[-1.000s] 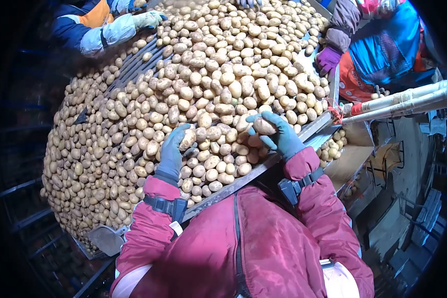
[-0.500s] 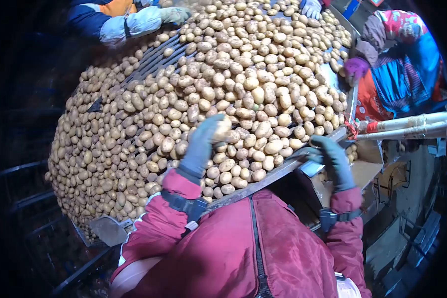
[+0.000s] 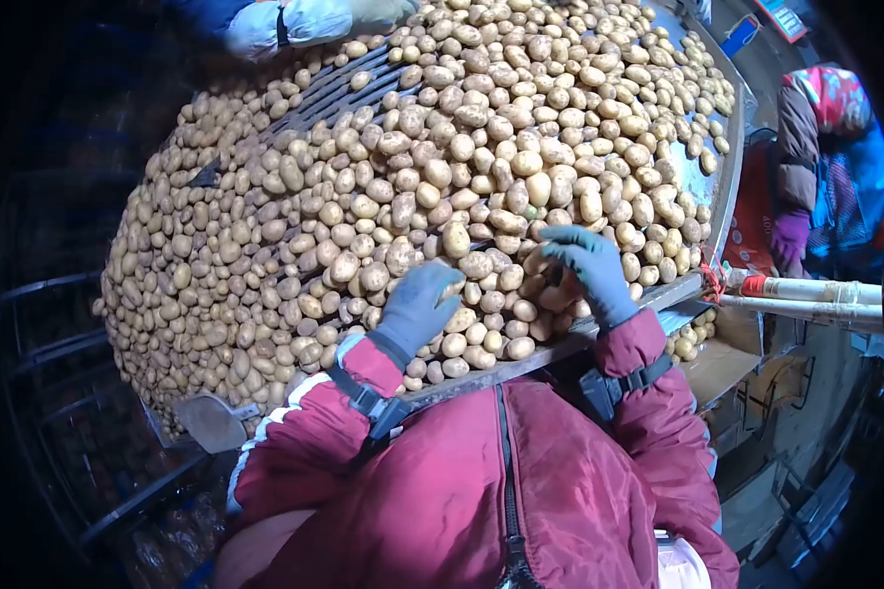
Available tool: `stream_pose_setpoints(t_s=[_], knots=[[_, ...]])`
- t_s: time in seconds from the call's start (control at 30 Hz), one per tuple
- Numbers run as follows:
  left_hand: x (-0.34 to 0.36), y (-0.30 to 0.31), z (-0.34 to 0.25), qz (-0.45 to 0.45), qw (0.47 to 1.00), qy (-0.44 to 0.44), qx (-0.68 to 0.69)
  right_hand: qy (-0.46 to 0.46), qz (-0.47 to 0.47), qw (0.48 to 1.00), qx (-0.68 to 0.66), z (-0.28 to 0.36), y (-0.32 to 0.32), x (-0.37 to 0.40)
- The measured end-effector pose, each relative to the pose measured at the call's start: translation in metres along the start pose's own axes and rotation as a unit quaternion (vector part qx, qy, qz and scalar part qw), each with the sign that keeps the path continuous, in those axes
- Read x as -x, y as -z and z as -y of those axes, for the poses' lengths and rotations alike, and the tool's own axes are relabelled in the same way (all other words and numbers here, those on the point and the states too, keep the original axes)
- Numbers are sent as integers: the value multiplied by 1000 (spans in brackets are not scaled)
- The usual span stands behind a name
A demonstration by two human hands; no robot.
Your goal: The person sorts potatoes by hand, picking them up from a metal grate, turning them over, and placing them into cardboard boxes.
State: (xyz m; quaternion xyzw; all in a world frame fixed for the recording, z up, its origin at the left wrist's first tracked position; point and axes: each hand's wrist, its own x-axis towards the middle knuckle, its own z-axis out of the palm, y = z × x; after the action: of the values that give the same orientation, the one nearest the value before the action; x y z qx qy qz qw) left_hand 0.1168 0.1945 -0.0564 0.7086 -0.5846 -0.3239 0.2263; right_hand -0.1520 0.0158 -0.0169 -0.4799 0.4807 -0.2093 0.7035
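Note:
Gloved in grey, my left hand [image 3: 418, 304] rests on the pile of potatoes [image 3: 314, 211] near its front edge, fingers curled over a potato [image 3: 451, 286] that shows partly at the fingertips. To its right my right hand [image 3: 591, 267], in a grey-green glove, bends its fingers around a potato [image 3: 537, 260] at the pile's surface. The two hands are apart, with potatoes between them. The undersides of both hands are hidden.
A metal rim [image 3: 560, 344] runs along the pile's front. Slatted bars [image 3: 349, 93] show at the upper left. A co-worker's sleeve [image 3: 314, 20] reaches in at the top; another person's purple glove [image 3: 790, 239] is at the right. Wrapped poles [image 3: 815, 291] jut out right.
My right hand has moved left from the rim onto the potatoes. My left hand is lower, and the potato it held up is no longer raised. The view has shifted; the co-worker's purple glove has lowered.

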Motion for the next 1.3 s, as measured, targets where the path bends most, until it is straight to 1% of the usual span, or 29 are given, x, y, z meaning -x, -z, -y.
stream_pose_setpoints(t_s=[0.03, 0.1, 0.13, 0.2, 0.23, 0.27, 0.3, 0.4, 0.47, 0.5, 0.53, 0.57, 0.63, 0.67, 0.73, 0.8, 0.83, 0.87, 0.93, 0.97, 1.0, 1.07, 1.1, 1.13, 1.17, 1.2, 1.23, 1.27, 1.3], knots=[[11, 4, -6, 8, 998, -20, -57, 23, -15, 992, 123, 14, -4, -8], [20, 8, -13, 7, 996, -30, -86, 47, -30, 968, 243, 26, -8, -33], [24, 10, -17, 6, 994, -35, -100, 42, 7, 949, 312, 20, -12, -49], [22, 16, -20, -29, 999, -9, -43, 38, 48, 923, 380, 16, -16, -70], [19, 20, -16, -36, 996, -36, -76, 113, 32, 892, 436, 18, -21, -79], [18, 24, -14, -37, 996, -33, -77, 150, 26, 874, 461, 16, -25, -83], [17, 29, -16, -70, 988, -65, -121, 187, 18, 854, 486, 17, -30, -85], [12, 41, -26, -104, 982, -59, -144, 106, 52, 827, 550, 30, -42, -87], [15, 46, -26, -124, 984, -50, -115, 58, 71, 802, 590, 49, -50, -90], [18, 49, -25, -130, 985, -47, -107, 94, 80, 817, 563, 62, -48, -69], [22, 53, -25, -136, 985, -44, -99, 116, 111, 811, 563, 66, -44, -63], [27, 52, -15, -149, 984, -23, -99, 138, 142, 803, 562, 70, -39, -58], [34, 49, -1, -161, 982, -3, -97, 125, 126, 815, 552, 67, -47, -60], [38, 48, 5, -168, 981, 8, -96, 124, 137, 798, 573, 67, -52, -63], [35, 52, -5, -144, 985, 24, -94, 120, 148, 781, 595, 68, -55, -64], [28, 54, -17, -136, 987, 34, -82, 71, 139, 771, 618, 61, -58, -70], [23, 54, -22, -161, 984, 7, -78, 94, 112, 780, 609, 54, -55, -70], [24, 57, -24, -166, 983, -1, -77, 97, 114, 779, 609, 51, -47, -77], [27, 64, -29, -175, 982, -18, -74, 44, 194, 732, 652, 74, -44, -74], [29, 63, -19, -160, 987, 29, 0, 20, 172, 749, 640, 86, -45, -69], [33, 59, -8, -141, 984, 74, 74, -18, 202, 712, 673, 97, -47, -70], [44, 49, 10, -145, 964, 122, 186, -53, 155, 720, 674, 84, -49, -85], [44, 53, 6, -164, 984, 61, 46, 7, 160, 697, 699, 70, -51, -91], [43, 54, 1, -168, 985, 41, 4, 69, 165, 670, 721, 62, -55, -94], [41, 55, -4, -173, 984, 22, -39, 110, 150, 694, 696, 53, -57, -96], [40, 56, -10, -180, 980, 3, -82, 109, 150, 693, 697, 61, -57, -86], [37, 49, -4, -179, 983, 31, 19, 147, 142, 730, 653, 77, -56, -66], [34, 49, -1, -178, 981, 44, 69, 185, 132, 763, 605, 95, -54, -50], [32, 49, 1, -179, 975, 57, 120, 179, 146, 777, 586, 103, -49, -49]])
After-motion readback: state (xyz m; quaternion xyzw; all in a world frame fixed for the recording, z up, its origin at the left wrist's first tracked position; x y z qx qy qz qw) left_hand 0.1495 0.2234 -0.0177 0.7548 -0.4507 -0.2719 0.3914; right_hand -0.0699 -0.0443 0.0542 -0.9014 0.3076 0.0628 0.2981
